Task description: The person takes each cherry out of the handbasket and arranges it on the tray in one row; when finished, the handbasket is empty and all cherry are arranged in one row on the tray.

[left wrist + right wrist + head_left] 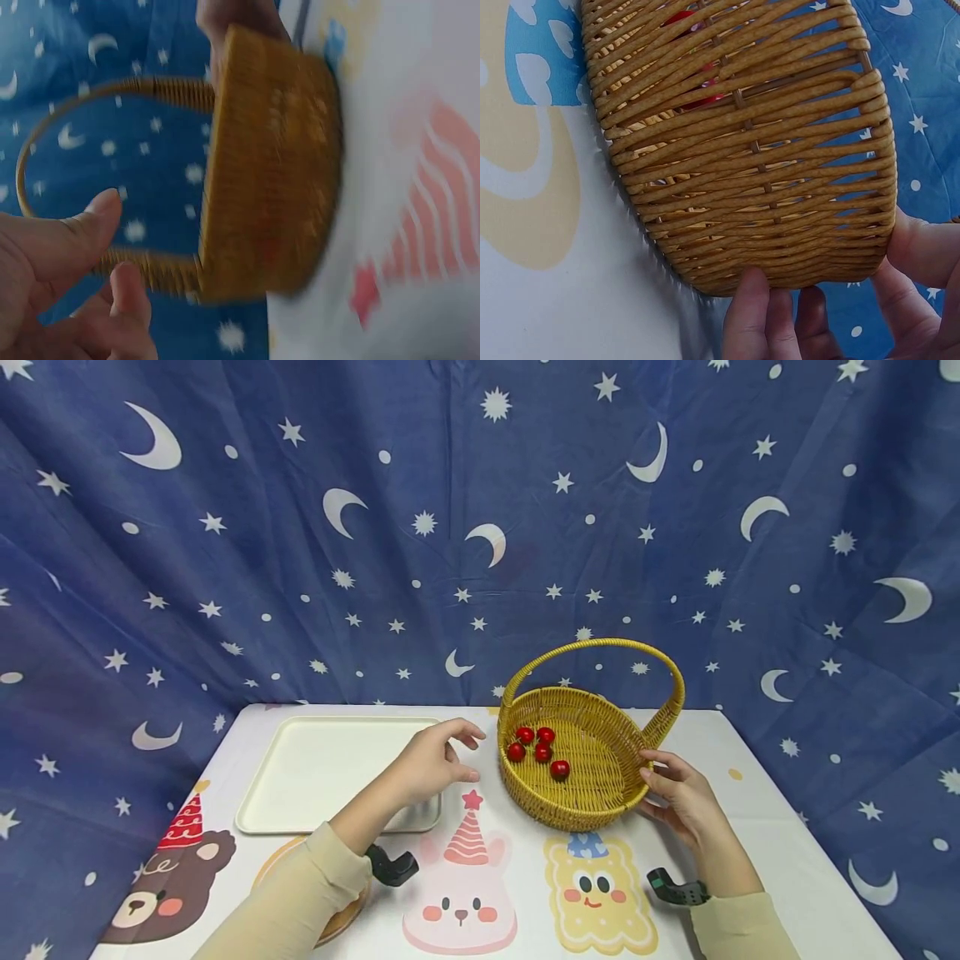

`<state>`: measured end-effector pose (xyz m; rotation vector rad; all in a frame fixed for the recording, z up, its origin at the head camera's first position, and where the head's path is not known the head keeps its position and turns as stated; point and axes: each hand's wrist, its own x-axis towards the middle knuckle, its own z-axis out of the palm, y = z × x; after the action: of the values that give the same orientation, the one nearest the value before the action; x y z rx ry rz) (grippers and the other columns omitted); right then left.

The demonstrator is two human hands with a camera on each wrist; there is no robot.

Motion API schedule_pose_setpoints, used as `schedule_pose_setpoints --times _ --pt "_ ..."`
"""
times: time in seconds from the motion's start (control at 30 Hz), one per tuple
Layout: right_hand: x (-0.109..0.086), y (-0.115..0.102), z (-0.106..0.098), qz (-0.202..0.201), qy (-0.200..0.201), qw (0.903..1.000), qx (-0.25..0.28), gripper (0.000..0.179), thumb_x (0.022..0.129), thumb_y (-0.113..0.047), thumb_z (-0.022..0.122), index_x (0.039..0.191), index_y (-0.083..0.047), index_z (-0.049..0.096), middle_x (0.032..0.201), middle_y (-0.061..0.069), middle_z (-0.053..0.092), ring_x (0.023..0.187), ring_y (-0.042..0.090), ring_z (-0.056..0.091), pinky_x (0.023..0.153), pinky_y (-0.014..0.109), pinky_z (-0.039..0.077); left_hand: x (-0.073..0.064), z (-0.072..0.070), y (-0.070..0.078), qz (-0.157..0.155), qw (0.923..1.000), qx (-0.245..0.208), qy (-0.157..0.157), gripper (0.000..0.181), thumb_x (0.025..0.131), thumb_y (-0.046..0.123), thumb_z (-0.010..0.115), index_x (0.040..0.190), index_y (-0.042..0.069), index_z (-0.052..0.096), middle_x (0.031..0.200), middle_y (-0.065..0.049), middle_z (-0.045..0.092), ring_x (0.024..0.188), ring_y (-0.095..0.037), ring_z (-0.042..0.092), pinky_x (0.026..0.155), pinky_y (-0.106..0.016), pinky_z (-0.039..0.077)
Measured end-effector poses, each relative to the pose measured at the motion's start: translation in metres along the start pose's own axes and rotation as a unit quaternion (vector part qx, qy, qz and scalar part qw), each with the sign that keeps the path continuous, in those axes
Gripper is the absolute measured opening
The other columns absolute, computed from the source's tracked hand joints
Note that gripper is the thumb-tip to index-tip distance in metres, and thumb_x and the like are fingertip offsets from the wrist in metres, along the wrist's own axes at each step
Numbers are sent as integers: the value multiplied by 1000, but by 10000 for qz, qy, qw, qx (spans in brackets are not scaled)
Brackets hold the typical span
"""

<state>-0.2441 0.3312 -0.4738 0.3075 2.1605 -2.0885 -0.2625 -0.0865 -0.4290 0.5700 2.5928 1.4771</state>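
Observation:
A golden woven basket [577, 814] with a tall arched handle stands on the right half of the table. Several small, shiny red round fruits [560, 769] lie inside it, mostly toward its left side. My right hand [688, 800] grips the basket's right side near the rim; in the right wrist view its fingertips [748, 300] touch the woven wall. My left hand [438, 760] hovers between the tray and the basket, fingers loosely curved with nothing between them. In the left wrist view the basket [262, 172] looks blurred, and its fruits are hidden behind the wall.
A cream rectangular tray [322, 768] lies at the left of the table. Partly under my left forearm is a round brown-rimmed item [341, 922], mostly hidden. The white tablecloth [757, 843] has cartoon prints, and a blue star-and-moon curtain [480, 610] hangs behind.

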Motion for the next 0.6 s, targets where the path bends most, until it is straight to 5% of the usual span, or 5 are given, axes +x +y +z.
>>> schedule_pose_setpoints --times 0.2,0.37,0.6 --pt "1 1 1 3 -23 10000 -19 33 107 -13 65 139 -22 66 132 8 52 110 16 70 87 38 65 12 31 34 398 9967 -408 -576 52 86 1 88 130 21 71 126 -1 70 97 -20 68 75 -28 58" --pt "1 2 0 44 -42 10000 -28 35 107 -13 65 142 -22 64 134 6 51 111 14 68 89 37 64 35 62 47 531 9929 -460 -963 52 88 -1 85 135 16 69 132 -7 70 124 -32 67 94 -32 61" --pt "0 2 -1 17 -77 10000 -13 35 107 -14 66 142 -22 64 131 4 56 112 14 68 89 38 64 73 93 44 614 9826 377 -1713 60 92 3 83 147 18 65 141 -8 71 127 -27 70 103 -32 57"
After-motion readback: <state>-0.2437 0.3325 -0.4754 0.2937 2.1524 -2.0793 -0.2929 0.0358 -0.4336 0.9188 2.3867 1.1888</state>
